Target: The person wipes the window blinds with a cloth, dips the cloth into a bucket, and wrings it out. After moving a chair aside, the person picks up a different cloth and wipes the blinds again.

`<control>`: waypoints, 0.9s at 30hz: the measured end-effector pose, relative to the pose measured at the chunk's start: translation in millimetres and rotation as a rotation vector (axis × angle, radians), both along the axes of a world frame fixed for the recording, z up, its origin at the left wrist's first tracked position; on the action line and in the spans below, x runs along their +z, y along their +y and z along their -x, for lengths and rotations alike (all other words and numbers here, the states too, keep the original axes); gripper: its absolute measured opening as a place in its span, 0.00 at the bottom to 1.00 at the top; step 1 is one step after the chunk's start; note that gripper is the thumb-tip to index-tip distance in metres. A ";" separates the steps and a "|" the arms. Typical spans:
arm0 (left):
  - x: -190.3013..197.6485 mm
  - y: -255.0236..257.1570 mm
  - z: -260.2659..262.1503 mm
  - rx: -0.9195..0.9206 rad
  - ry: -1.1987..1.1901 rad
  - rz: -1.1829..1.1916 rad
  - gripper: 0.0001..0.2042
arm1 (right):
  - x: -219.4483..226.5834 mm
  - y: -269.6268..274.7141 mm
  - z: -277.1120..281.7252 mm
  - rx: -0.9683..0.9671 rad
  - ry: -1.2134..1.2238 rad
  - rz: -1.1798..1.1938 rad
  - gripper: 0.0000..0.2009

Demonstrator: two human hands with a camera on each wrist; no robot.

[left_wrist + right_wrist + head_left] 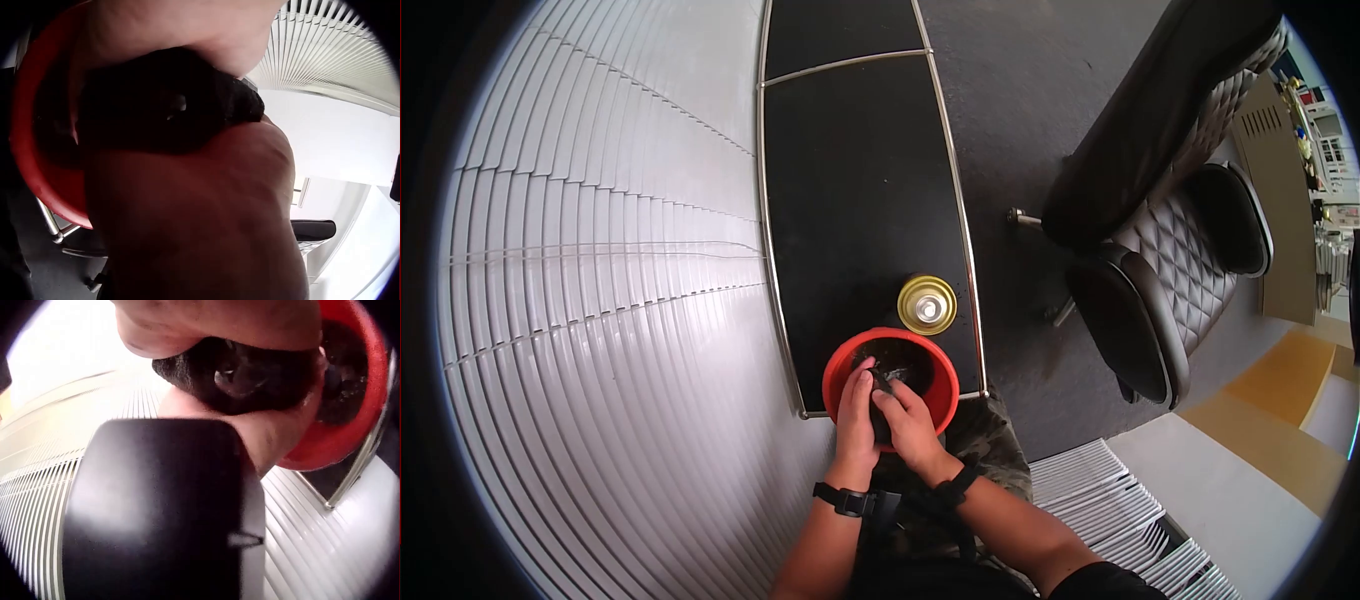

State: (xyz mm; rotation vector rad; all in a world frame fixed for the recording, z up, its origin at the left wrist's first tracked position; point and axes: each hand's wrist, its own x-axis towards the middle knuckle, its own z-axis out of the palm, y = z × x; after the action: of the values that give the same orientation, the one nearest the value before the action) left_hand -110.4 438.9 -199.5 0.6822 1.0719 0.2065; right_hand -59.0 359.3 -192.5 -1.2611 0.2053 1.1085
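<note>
Both hands come together over a red bucket. My left hand grips a dark, wet-looking cloth from the blinds side. From the other side my right hand holds the same cloth, its fingers bent round it. In the left wrist view the bunched cloth fills the gap between the two palms, and one end pokes out near the wrists. Dark water with glints shows inside the bucket beyond the fingertips. Much of the cloth is hidden by the hands.
A gold-rimmed can stands right beyond the bucket on a black table with a metal edge. White blinds run along the left. A quilted dark office chair stands at the right.
</note>
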 end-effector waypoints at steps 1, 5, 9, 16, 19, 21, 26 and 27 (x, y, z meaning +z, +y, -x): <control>-5.2 1.2 3.8 0.020 0.002 0.036 0.18 | 3.0 1.7 1.1 -0.010 -0.018 0.002 0.12; -19.9 5.4 12.9 0.079 -0.013 0.069 0.12 | -2.2 13.8 9.1 -0.045 -0.138 0.089 0.12; -11.9 0.0 2.3 0.079 0.064 -0.086 0.12 | -2.0 14.0 6.0 -0.080 -0.120 0.091 0.15; -21.3 5.7 0.9 -0.082 0.186 -0.197 0.12 | -17.4 14.4 4.2 -0.034 -0.148 0.140 0.15; -20.6 5.7 1.0 -0.102 0.201 -0.214 0.12 | -15.8 14.2 1.0 -0.028 -0.151 0.140 0.16; -21.1 5.7 0.8 -0.103 0.206 -0.207 0.12 | -16.9 12.9 -0.4 -0.019 -0.140 0.145 0.16; -34.3 6.8 8.8 -0.223 0.233 -0.240 0.14 | -15.4 7.9 -5.8 0.082 -0.153 0.208 0.17; -36.7 6.6 10.6 -0.227 0.231 -0.237 0.14 | -22.6 5.6 -4.6 0.078 -0.154 0.213 0.17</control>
State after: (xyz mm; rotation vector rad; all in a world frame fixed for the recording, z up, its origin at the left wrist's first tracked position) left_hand -121.1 445.6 -236.1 1.0542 1.1897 0.0588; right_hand -54.4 365.0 -215.2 -1.5488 0.1620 1.0710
